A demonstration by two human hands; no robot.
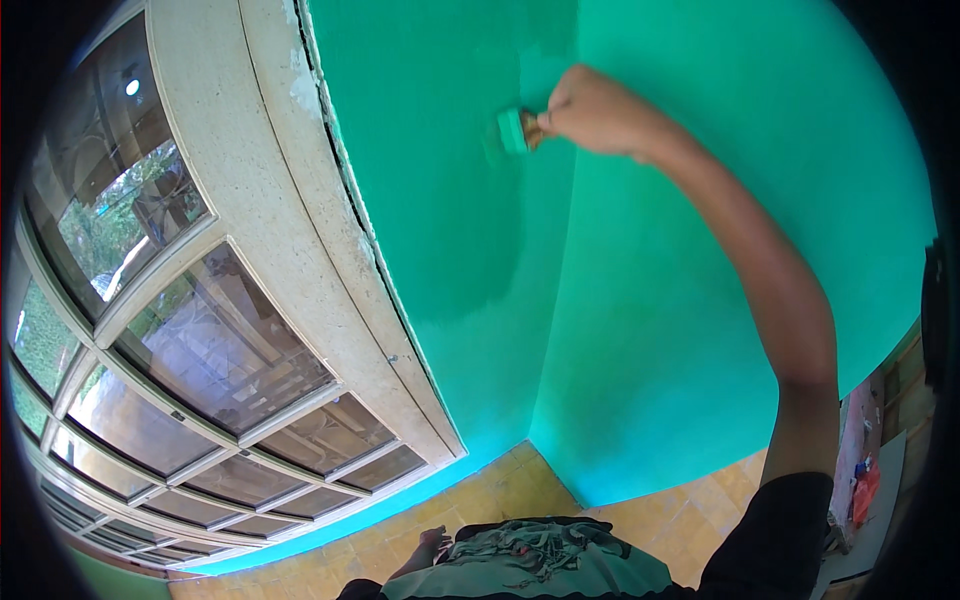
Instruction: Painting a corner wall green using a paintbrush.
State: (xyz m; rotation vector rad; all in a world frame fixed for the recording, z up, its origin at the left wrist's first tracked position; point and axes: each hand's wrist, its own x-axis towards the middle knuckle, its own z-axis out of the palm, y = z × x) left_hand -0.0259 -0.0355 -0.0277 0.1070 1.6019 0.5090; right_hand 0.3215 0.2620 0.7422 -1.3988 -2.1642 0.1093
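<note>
Home, by the look of it; room vs. porch can't be told. Domestic build is shown by the multi-pane glazing in a worn pale frame, with greenery seen in its glass, reflected or beyond. Corner is formed by two green walls; floor is laid in yellowish tiles. Paintwork is shown by a darker green patch and a brush.

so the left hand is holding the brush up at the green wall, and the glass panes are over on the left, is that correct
Not quite: the head view shows the right hand holding the brush up at the green wall; the left hand is down low. The glass panes are indeed over on the left.
</note>
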